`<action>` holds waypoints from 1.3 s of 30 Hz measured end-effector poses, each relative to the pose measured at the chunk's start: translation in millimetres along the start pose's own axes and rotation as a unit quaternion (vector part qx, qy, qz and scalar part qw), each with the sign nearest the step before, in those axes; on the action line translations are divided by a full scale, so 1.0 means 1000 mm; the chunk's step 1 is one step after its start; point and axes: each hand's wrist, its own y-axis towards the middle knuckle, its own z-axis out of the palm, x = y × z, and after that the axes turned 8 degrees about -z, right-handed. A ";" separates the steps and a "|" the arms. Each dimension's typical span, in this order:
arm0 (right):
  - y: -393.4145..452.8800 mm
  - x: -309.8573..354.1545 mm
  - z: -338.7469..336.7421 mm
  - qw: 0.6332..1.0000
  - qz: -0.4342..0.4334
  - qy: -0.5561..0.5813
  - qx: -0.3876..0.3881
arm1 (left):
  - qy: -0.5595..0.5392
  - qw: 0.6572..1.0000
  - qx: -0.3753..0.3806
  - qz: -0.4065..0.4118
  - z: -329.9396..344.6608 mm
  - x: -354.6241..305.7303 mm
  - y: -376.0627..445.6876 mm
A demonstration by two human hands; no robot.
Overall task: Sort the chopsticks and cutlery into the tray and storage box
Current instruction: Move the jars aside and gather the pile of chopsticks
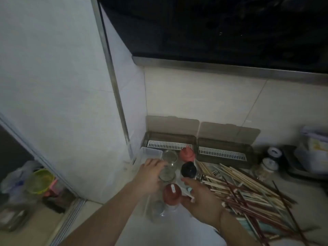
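A heap of pale and dark red chopsticks lies on the counter to the right, with a metal fork at its left edge. Two brown storage boxes, one on the left and one on the right, stand open against the back wall with white slotted inserts. A clear plastic tray sits in front of the left box. My left hand grips a clear glass jar. My right hand holds a small pale utensil with a teal tip beside a red-lidded jar.
A black-lidded jar and a pink-capped bottle crowd the space between my hands and the boxes. Small jars and a dark tray with a container stand at far right. A green basket sits low on the left.
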 end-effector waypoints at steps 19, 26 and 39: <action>0.023 -0.004 -0.021 0.999 0.003 -0.013 -0.033 | 0.034 0.996 0.032 0.081 0.005 0.013 0.048; 0.023 -0.014 -0.042 0.995 -0.048 0.002 -0.084 | -0.120 0.989 -0.053 0.065 -0.039 -0.006 0.046; -0.051 -0.050 -0.125 0.917 -0.030 0.082 -0.390 | -0.229 0.941 -0.073 0.239 -0.062 -0.234 0.043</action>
